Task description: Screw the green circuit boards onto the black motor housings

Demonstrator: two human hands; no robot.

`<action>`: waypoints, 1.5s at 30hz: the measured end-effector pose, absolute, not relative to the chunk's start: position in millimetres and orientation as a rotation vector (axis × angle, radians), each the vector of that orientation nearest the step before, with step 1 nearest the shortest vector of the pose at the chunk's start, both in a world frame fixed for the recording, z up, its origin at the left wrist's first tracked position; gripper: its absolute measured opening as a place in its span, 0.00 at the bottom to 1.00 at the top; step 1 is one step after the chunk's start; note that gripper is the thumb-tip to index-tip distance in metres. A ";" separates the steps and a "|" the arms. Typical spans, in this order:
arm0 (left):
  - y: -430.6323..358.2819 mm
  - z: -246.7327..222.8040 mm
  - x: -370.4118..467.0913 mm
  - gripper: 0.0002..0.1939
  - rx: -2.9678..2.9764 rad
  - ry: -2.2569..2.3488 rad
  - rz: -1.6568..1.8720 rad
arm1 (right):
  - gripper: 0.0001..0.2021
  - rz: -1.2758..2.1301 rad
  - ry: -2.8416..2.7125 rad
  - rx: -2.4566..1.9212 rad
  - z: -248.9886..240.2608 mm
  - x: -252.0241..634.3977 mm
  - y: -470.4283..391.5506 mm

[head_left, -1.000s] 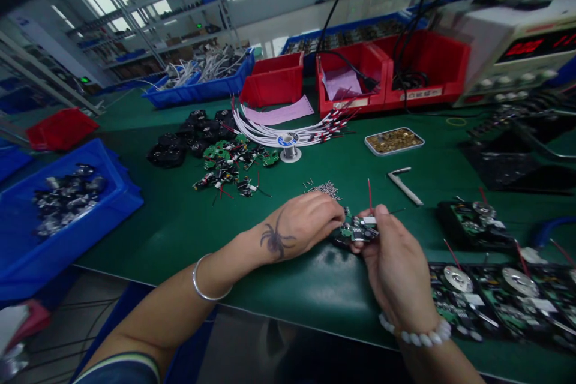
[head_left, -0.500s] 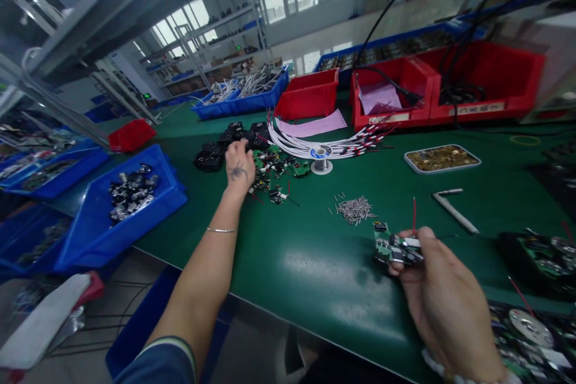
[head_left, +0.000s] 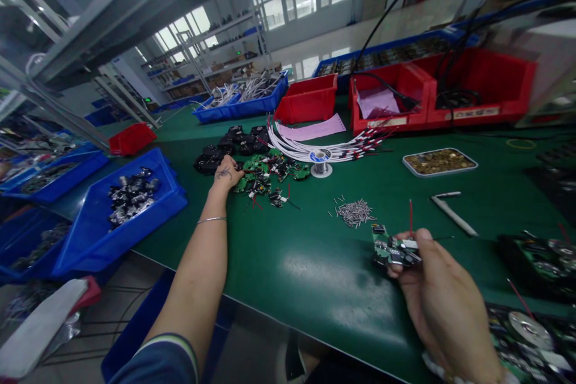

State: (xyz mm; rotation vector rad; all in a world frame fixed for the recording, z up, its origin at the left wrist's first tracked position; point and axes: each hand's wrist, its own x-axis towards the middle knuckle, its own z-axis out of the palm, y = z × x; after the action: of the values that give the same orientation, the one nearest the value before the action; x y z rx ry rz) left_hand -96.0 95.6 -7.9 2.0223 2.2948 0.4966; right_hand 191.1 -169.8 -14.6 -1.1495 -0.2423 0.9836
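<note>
My right hand [head_left: 443, 297] pinches a small green circuit board [head_left: 391, 250] between thumb and fingers above the bench. A red wire stands up from this board, and a thin dark lead sticks out to the right. Across the bench, my left hand [head_left: 227, 174] is closed, its fingers curled down between black plastic housings [head_left: 211, 159] and the left edge of a pile of circuit boards [head_left: 270, 171]. Its fingertips are mostly hidden, so what they grip cannot be made out. Small metal pins [head_left: 354, 212] lie heaped between the hands.
A solder spool [head_left: 321, 165] stands beside white cables [head_left: 306, 147]. Red bins [head_left: 306, 99] line the back. A tray of brass-coloured pieces [head_left: 440, 162] and a bent grey-white piece [head_left: 454, 215] lie right. Assembled units [head_left: 526, 330] sit near right; a blue bin [head_left: 126, 192] is at left.
My left hand has moved left and slightly nearer, from the back of the board pile to its left edge. My right hand keeps the circuit board in nearly the same place.
</note>
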 end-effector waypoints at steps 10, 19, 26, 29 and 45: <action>-10.2 48.6 -3.5 0.22 2.421 1.548 0.543 | 0.18 0.860 -0.250 -1.085 -15.4 193.3 -171.9; -115.4 5.2 58.0 0.30 2.820 1.023 0.160 | 0.19 0.829 -0.283 -1.081 -20.2 192.3 -171.8; -98.6 -0.3 58.0 0.29 2.656 0.478 0.730 | 0.17 0.821 -0.476 -1.192 -31.4 194.0 -177.7; -102.1 -1.4 60.3 0.14 2.600 0.465 0.766 | 0.17 0.824 -0.538 -1.204 -33.0 193.3 -179.2; -127.2 -2.8 57.1 0.11 2.702 0.710 0.431 | 0.10 0.650 -0.445 -1.260 -36.3 197.2 -176.1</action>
State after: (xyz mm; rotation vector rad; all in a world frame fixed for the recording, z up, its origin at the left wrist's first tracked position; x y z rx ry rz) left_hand 57.1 -127.2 -2.8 2.7015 0.7100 0.4310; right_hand 197.2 -176.1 -36.3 -1.2595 -0.4453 0.6495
